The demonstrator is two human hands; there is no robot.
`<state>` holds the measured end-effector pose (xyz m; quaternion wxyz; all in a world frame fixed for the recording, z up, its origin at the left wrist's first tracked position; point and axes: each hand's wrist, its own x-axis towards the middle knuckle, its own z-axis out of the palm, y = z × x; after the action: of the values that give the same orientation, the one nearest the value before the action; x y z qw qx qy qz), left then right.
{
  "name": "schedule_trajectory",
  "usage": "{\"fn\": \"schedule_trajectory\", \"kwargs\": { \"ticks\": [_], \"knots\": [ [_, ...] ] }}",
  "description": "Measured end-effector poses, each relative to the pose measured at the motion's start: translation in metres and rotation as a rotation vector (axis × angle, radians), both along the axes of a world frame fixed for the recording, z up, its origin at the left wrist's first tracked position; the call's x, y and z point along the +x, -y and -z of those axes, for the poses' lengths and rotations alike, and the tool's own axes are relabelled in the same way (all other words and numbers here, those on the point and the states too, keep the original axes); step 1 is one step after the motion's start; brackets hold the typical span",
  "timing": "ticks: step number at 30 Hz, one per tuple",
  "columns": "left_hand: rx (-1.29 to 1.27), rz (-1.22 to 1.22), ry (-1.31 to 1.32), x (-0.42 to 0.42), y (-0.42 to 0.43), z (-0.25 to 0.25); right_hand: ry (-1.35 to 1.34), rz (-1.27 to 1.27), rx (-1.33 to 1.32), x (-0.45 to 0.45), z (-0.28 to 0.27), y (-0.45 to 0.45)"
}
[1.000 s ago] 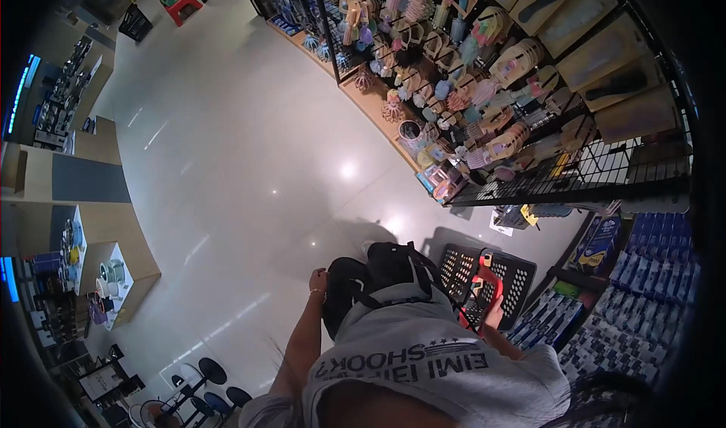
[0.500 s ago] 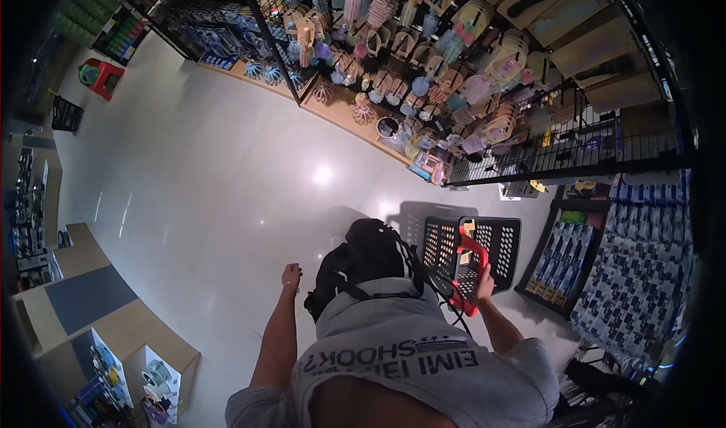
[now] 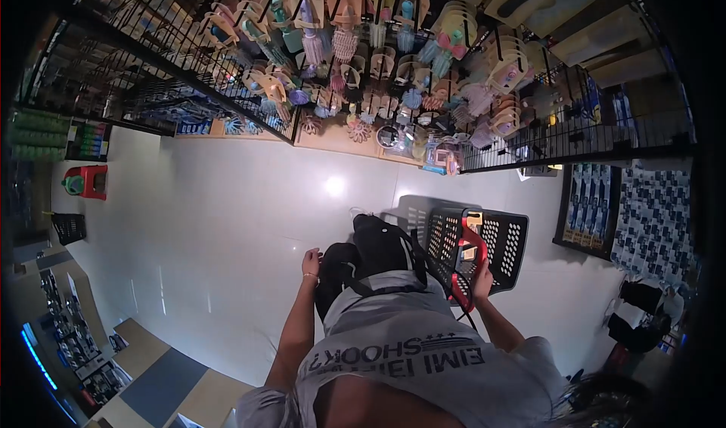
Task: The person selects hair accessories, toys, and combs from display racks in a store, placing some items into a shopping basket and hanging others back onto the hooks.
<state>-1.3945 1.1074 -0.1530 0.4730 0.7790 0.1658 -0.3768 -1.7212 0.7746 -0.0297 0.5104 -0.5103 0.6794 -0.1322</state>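
Observation:
My right hand (image 3: 482, 280) is closed round the red handle of a black shopping basket (image 3: 510, 250), which hangs at my right side. The basket has perforated walls, and a few small light-coloured items (image 3: 469, 252) show inside, too small to name. At my left side, my left hand (image 3: 311, 264) hangs beside my dark-trousered leg with its fingers loosely bent and apart. It holds nothing, and a thin band circles the wrist.
Ahead, a wire rack holds carded bath brushes and scrubbers (image 3: 344, 46) above a wooden base shelf (image 3: 340, 148). A red stool (image 3: 94, 182) and another black basket (image 3: 69, 228) stand far left. A counter (image 3: 162, 379) is at lower left, and packaged goods (image 3: 590, 201) are at right.
My view has turned to the right, so the rack ahead now lies more level. The counter at left has shifted lower. My right hand keeps its grip on the basket.

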Motion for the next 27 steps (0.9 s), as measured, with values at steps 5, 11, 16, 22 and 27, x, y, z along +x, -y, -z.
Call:
{"fn": "schedule_trajectory", "kwargs": {
  "ticks": [5,11,16,22,27],
  "knots": [
    [-0.055,0.231,0.095,0.065,0.033,0.006,-0.094,0.011,0.042,0.047,-0.004,-0.013],
    [0.031,0.363,0.029,0.138,0.010,-0.007,-0.115,0.018,0.022,0.104,-0.018,-0.049],
    [0.179,0.401,-0.043,0.211,-0.044,0.003,-0.141,-0.016,0.012,0.147,-0.016,-0.066],
    [0.298,0.385,-0.108,0.277,-0.076,0.013,-0.140,-0.032,-0.012,0.176,-0.017,-0.076],
    [0.206,0.482,-0.118,0.280,-0.027,0.016,-0.165,-0.024,0.028,0.175,-0.025,-0.084]
  ]
}}
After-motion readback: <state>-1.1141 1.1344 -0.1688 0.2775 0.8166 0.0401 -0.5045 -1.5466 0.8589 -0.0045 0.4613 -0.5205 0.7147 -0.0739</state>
